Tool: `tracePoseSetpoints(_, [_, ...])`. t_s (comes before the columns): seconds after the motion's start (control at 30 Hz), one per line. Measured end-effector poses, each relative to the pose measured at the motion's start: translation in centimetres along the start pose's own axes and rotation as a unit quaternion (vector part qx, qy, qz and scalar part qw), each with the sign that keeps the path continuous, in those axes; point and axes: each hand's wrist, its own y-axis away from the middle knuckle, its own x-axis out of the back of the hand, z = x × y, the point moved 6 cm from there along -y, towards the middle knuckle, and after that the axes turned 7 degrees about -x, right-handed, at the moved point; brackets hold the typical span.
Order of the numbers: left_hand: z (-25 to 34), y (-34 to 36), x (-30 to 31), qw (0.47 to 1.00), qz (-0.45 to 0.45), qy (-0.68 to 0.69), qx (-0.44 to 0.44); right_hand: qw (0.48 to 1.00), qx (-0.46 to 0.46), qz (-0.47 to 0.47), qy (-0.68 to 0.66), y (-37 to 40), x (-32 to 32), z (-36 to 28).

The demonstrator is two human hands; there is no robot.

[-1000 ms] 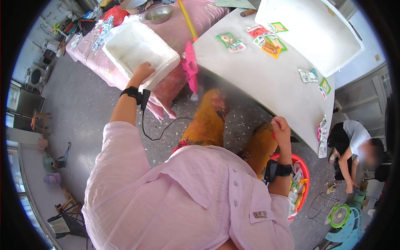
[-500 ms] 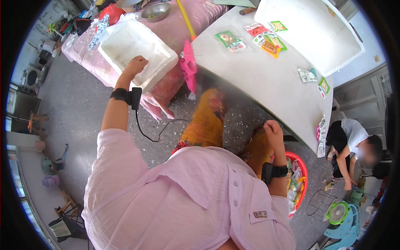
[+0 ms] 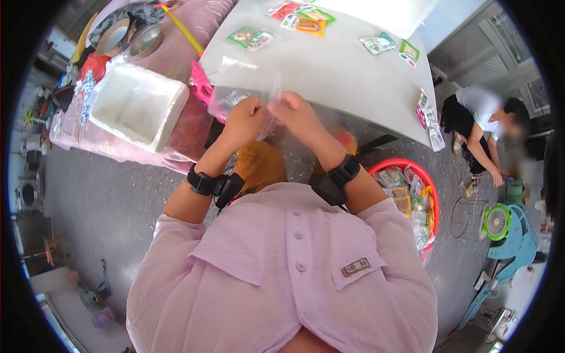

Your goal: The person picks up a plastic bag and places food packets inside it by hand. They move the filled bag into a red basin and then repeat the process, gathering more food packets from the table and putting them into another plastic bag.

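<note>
Both my hands come together in front of me near the white table's edge, holding a clear plastic bag. My left hand has its fingers closed on the bag's near part. Opposite it, my right hand pinches the bag's right side, a little blurred. The thin film spreads up and left over the table edge; I cannot make out its exact outline. On the table lie several small food packets, among them a green-and-white one, an orange one and a silvery one.
At left, a white foam box sits on a pink-covered surface beside metal bowls. A pink bag hangs by the table. A red basin of packets stands on the floor at right. Beyond it a person bends down.
My left hand has left the foam box and moved right; my right hand has risen and moved left to meet it. The clear bag now shows between them. The view has turned.
</note>
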Motion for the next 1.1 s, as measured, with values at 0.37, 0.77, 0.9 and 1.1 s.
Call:
tracePoseSetpoints(0.37, [-2.6,-0.8,-2.0,0.928,-0.01,0.344,0.139,0.985,-0.093,0.03,-0.143,0.4,4.6,0.8])
tracePoseSetpoints(0.77, [5.0,-3.1,0.0,0.965,0.096,-0.171,-0.172,0.998,0.019,-0.048,-0.036,-2.9,3.2,-2.8])
tracePoseSetpoints(0.9, [6.0,-5.5,1.3,0.918,0.143,-0.282,-0.237,0.998,-0.015,0.001,-0.065,-4.8,5.4,-3.1])
tracePoseSetpoints(1.1, [3.8,-9.4,-0.3,0.896,0.057,-0.414,-0.153,0.99,-0.023,0.046,0.132,-9.1,7.6,0.1])
